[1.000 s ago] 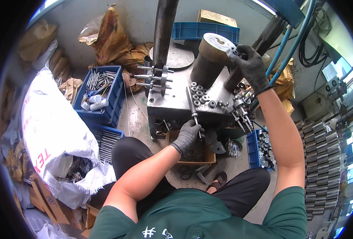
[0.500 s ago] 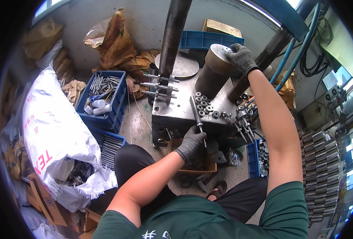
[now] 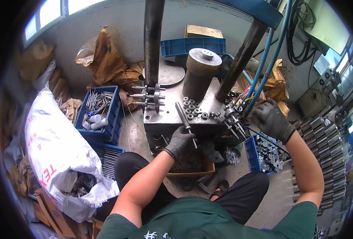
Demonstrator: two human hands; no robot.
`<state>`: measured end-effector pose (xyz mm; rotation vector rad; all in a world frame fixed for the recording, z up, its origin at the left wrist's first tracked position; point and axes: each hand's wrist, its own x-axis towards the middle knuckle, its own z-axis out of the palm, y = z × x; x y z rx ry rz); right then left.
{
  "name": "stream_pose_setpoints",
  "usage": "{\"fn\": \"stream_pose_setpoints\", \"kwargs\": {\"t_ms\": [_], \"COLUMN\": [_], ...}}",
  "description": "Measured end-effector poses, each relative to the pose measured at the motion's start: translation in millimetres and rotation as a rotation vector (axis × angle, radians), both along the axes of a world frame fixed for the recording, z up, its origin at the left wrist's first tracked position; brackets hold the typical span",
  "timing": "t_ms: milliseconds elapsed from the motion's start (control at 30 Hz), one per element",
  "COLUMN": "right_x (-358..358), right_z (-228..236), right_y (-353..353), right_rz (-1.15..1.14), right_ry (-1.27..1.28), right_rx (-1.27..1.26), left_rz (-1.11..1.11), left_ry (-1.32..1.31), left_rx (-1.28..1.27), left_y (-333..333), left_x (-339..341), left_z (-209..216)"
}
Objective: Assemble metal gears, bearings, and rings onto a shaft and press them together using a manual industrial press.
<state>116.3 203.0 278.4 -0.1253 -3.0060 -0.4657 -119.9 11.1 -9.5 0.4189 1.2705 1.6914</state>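
My left hand [image 3: 180, 142], in a grey glove, is closed around the thin rod end of a metal cylinder with a rod [image 3: 183, 115]. The cylinder's thicker body leans over the front edge of the steel press table [image 3: 166, 107]. My gloved right hand [image 3: 272, 121] hangs in the air near the blue hoses; its fingers are smeared by motion. A small light disc [image 3: 207, 54] lies on top of the thick upright steel cylinder [image 3: 198, 75]. Several small ring-shaped parts [image 3: 190, 107] are grouped in front of that cylinder.
Rod-like fittings [image 3: 233, 118] crowd the table's right corner. Below my right hand stands a blue bin of small round parts [image 3: 270, 153]. Blue hoses [image 3: 265, 75] and two steel columns [image 3: 153, 40] rise behind. A white sack [image 3: 57, 135] and a blue crate [image 3: 114, 107] stand left.
My right hand has left the top of the upright cylinder and moved right and down past the hoses. My left hand still holds the rod. The view has shifted slightly.
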Motion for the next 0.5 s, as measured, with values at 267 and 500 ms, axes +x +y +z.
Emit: {"fn": "stream_pose_setpoints", "kwargs": {"t_ms": [267,500], "right_x": [158,137], "right_z": [-17,-32], "right_y": [0,14], "right_rz": [-0.359,-0.257], "right_ry": [-0.015,0.597], "right_rx": [-0.153,-0.126], "left_rz": [0.123,0.208], "left_ry": [0.164,0.566], "left_rx": [0.131,0.492], "left_y": [-11,17], "left_x": [15,-13], "left_z": [20,100]}}
